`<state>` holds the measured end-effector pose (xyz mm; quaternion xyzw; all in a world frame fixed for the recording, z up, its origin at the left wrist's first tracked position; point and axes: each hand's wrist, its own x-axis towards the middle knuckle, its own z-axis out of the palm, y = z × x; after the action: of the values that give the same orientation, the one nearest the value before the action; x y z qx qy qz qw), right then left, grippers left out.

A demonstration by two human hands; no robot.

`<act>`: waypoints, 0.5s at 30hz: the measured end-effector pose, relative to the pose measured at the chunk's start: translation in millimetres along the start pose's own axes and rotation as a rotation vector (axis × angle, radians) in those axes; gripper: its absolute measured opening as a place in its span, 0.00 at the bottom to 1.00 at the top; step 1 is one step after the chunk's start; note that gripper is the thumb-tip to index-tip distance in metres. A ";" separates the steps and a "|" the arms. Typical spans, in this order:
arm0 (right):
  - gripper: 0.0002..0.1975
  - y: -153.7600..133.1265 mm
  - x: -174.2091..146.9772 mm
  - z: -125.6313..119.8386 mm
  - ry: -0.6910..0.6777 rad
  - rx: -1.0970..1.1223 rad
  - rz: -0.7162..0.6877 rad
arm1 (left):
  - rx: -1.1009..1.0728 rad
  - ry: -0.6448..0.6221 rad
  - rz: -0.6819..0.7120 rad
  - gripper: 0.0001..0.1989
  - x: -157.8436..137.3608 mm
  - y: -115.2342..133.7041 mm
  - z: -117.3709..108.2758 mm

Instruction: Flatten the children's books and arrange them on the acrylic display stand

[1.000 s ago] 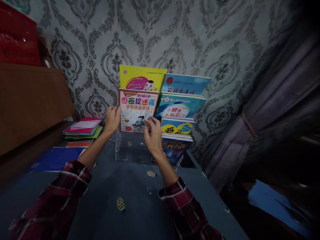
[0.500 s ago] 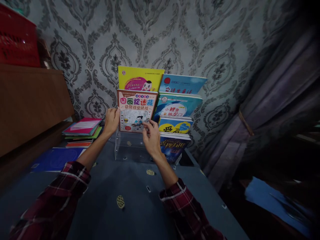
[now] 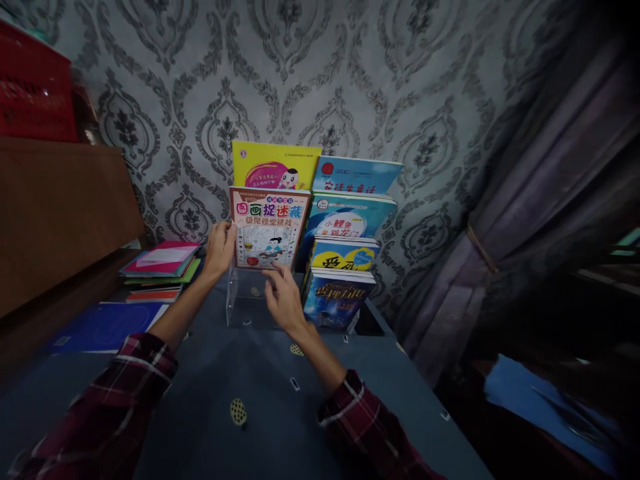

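Note:
A picture book with a reddish-brown border point(image 3: 270, 230) stands in a tiered clear acrylic rack point(image 3: 250, 310), in front of a taller yellow book point(image 3: 270, 163). My left hand point(image 3: 219, 252) is closed at the left edge of the picture book, its fingers bunched against the cover's side. Just below and in front of that book's lower edge is my right hand point(image 3: 286, 300), open, with fingers loosely bent and apart and nothing in them. To its right, the other column holds a light-blue book point(image 3: 357, 175), a teal book point(image 3: 353, 217), yellow-and-blue books point(image 3: 343, 255) and dark-blue books point(image 3: 337, 297).
A stack of thin coloured books point(image 3: 163, 263) lies left of the rack, with a blue book point(image 3: 105, 327) nearer me. A brown wooden cabinet point(image 3: 65, 220) bears a red basket point(image 3: 35, 87). A curtain point(image 3: 465, 280) hangs at the right of the dark tabletop point(image 3: 200, 427).
My right hand has moved down and left, away from the front of the picture book. My left hand stays at the book's left edge. The whole view has shifted slightly.

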<state>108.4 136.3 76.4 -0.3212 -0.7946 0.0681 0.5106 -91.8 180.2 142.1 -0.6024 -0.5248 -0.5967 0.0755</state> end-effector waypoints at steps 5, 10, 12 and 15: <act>0.17 -1.4 -11.6 5.6 -0.043 -0.007 -0.013 | 0.011 0.002 0.012 0.11 -0.5 1.5 0.1; 0.16 -1.8 -21.6 5.8 -0.073 -0.013 -0.001 | 0.003 0.005 0.016 0.11 -0.3 2.5 0.5; 0.16 -1.6 -26.1 7.1 -0.090 -0.013 0.009 | 0.002 0.003 0.015 0.12 0.4 2.6 0.9; 0.16 -1.0 -32.2 9.3 -0.107 -0.010 0.025 | 0.002 0.005 0.007 0.11 1.3 2.2 1.4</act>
<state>108.8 118.9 47.8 -0.3297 -0.8171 0.0874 0.4648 -89.6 181.0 143.9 -0.6027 -0.5229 -0.5975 0.0795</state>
